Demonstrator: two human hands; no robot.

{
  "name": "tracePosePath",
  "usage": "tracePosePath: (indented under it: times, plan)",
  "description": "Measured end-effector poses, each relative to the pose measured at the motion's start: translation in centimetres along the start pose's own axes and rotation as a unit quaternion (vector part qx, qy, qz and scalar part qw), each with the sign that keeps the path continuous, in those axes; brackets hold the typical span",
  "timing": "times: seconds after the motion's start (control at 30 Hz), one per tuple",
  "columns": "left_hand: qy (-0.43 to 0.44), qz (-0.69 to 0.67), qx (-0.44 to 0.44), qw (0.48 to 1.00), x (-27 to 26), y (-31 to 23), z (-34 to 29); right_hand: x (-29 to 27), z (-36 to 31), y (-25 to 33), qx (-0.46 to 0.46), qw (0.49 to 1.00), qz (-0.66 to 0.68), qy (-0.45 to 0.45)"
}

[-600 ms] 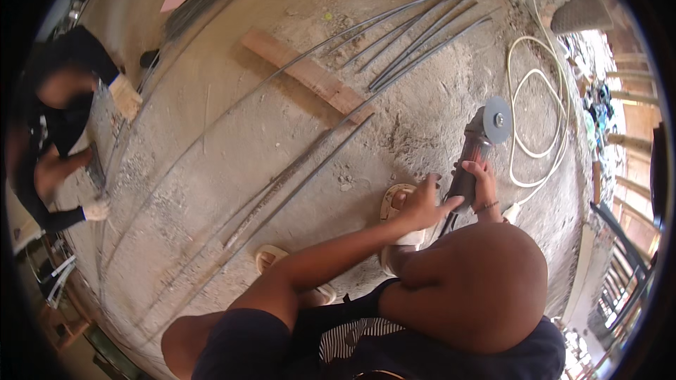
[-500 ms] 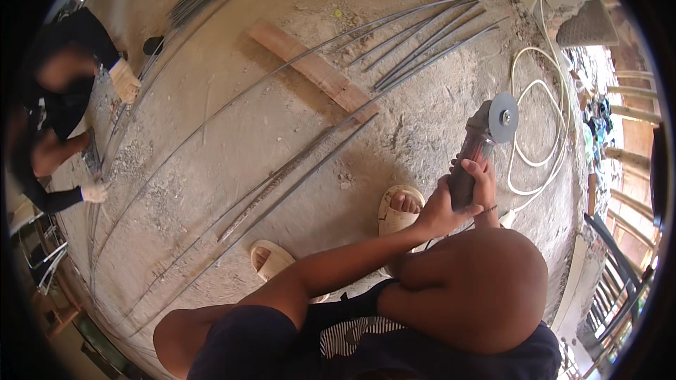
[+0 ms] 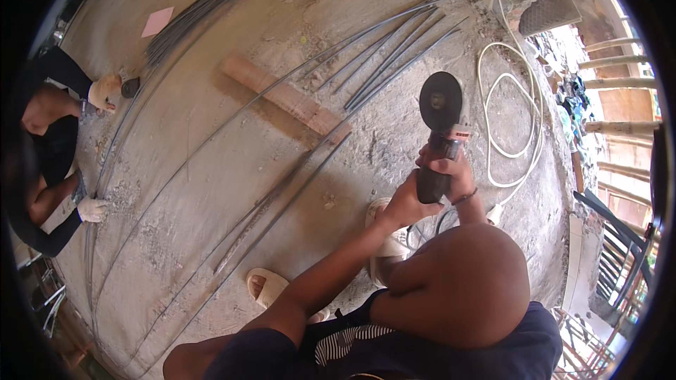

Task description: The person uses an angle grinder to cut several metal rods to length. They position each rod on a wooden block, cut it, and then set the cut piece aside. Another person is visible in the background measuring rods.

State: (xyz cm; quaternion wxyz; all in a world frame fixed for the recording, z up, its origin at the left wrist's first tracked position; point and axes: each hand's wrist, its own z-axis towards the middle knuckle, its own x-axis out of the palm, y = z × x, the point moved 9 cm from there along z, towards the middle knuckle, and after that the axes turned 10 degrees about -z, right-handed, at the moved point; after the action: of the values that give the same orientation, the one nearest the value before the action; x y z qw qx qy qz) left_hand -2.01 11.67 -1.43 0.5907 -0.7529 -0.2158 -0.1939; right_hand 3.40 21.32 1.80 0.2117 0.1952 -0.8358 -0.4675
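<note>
Both of my hands hold an angle grinder [image 3: 432, 186] upright in front of my raised knee. Its dark round disc [image 3: 436, 101] points away from me, broad face toward the view. My left hand [image 3: 406, 205] is closed round the lower left of the grinder body. My right hand [image 3: 460, 176] grips it from the right, higher up, fingers wrapped across it. Left of the disc, several cut steel rods [image 3: 394, 53] lie with their near ends by a wooden plank [image 3: 282, 98]. The disc is apart from the rods and the plank.
A white extension cord [image 3: 486, 109] lies coiled at right. Long bent rods [image 3: 204, 146] sweep across the concrete floor, and a rod bundle [image 3: 204, 10] lies at far left near a pink sheet [image 3: 156, 22]. A crouching co-worker's gloved hand [image 3: 92, 210] is at left. Bamboo poles [image 3: 620, 127] stand right.
The grinder has moved left and turned, so its disc now sits to the upper left of the body. My hands moved with it. The co-worker's upper gloved hand has shifted, and the view has swung slightly.
</note>
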Motion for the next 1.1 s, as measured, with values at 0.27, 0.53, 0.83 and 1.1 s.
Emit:
tracePosePath:
  times: [0.27, 0.53, 0.83, 1.1]
  plan:
    - [0.030, -0.104, -0.024, 0.994, 1.2, -0.8, 0.5, -1.9, -1.0, -2.2, 0.063, 0.978, 0.198, 0.016]
    - [0.080, -0.148, -0.072, 0.983, 3.3, -0.8, 2.0, -4.1, -0.9, -2.3, -0.013, 0.979, 0.184, 0.092]
    - [0.035, -0.145, -0.100, 0.984, 3.5, 2.4, 2.0, -5.4, -1.2, -4.6, 0.002, 0.966, 0.256, 0.031]
    - [0.057, -0.197, -0.130, 0.970, 4.3, 2.3, 2.8, -7.3, -0.5, -5.0, 0.012, 0.973, 0.219, -0.077]
